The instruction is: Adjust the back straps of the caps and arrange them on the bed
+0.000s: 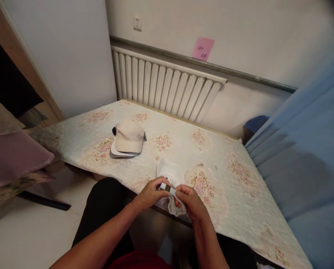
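Observation:
A white cap point(170, 170) lies at the near edge of the bed, its brim pointing away from me. Both hands pinch its back strap point(170, 189), which has a dark patch in the middle. The fingers of my left hand point(153, 192) close on the strap's left end. On the other end, my right hand point(189, 200) grips with thumb and fingers. Part of the cap's crown is hidden behind the hands. Up and to the left, a beige cap point(129, 135) sits on top of a small stack of caps, with white and grey brims showing beneath.
The bed point(180, 149) has a flowered cover. A radiator point(167, 84) stands against the wall behind it, below a pink note point(203, 48). A blue curtain point(309, 149) hangs at the right. Clothes or cloth point(15, 157) hang at the left.

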{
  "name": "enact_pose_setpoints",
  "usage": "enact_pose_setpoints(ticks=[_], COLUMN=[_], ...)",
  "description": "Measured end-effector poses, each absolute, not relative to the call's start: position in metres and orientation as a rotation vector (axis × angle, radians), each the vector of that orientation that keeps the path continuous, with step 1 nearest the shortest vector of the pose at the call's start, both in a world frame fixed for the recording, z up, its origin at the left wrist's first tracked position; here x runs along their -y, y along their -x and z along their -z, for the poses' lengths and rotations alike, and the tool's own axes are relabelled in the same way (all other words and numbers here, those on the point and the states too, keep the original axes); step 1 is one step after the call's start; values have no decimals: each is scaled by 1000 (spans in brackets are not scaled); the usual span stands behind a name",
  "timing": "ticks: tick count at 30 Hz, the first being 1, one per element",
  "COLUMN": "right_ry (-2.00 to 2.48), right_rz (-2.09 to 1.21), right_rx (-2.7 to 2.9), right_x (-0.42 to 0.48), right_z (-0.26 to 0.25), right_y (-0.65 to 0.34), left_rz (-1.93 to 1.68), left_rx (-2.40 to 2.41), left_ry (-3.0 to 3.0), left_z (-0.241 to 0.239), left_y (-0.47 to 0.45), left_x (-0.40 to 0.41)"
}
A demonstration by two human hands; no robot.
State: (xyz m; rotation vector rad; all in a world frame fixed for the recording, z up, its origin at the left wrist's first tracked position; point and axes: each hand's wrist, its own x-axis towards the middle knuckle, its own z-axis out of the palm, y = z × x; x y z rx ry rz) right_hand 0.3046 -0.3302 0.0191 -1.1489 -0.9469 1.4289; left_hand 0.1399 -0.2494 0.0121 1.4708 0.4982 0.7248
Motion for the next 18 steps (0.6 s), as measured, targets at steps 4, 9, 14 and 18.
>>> enact_pose_setpoints(ticks=[4, 9, 14, 18], right_ry=[1168, 1175, 1177, 1189], right_rz=[-1432, -1441, -1408, -1410], right_rx=[934, 903, 886, 956], right_x=[329, 327, 321, 326], right_z=[-14, -11, -20, -28], right_y=[-306, -300, -289, -293], left_rz=[-734, -683, -713, -726], left_rx=[-485, -516, -551, -569], left_ry=[-1472, -1398, -1365, -1399], left_z=[-10, -4, -9, -13], left_y=[-138, -142, -142, -139], left_x=[249, 252, 252, 250])
